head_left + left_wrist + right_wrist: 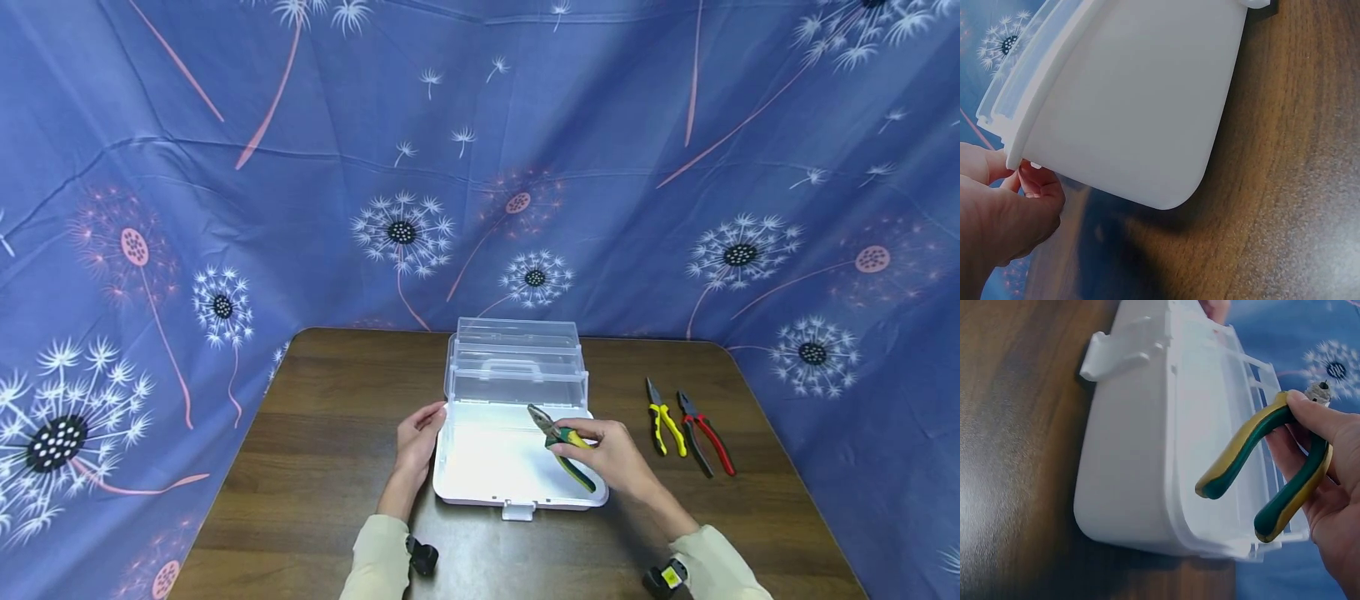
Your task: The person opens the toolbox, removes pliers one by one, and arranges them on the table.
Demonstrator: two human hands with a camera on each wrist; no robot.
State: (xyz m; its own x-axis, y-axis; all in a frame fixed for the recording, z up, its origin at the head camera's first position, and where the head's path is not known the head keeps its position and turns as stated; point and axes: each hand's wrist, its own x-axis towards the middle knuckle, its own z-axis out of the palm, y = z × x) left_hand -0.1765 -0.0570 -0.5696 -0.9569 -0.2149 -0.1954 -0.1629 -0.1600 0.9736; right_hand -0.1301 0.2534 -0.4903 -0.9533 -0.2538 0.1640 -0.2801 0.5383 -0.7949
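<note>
A white plastic storage box [510,467] sits on the table, its clear lid with folding trays [525,358] swung open at the back. My left hand [418,442] grips the box's left rim; in the left wrist view the fingers [1044,184] pinch that edge near the hinge side. Over the box's interior, my right hand [611,454] holds green-and-yellow pliers [573,471] near their pivot, metal nose pointing up and left, handles spread. In the right wrist view these pliers [1250,440] overlap the box's opening, with the thumb pressed near the pivot.
To the right of the box lie yellow-and-black needle-nose pliers [663,425] and red-and-black pliers [705,433]. A white latch [517,511] sticks out from the box's front. Behind the wooden table [315,467] hangs a blue dandelion-print cloth [300,208].
</note>
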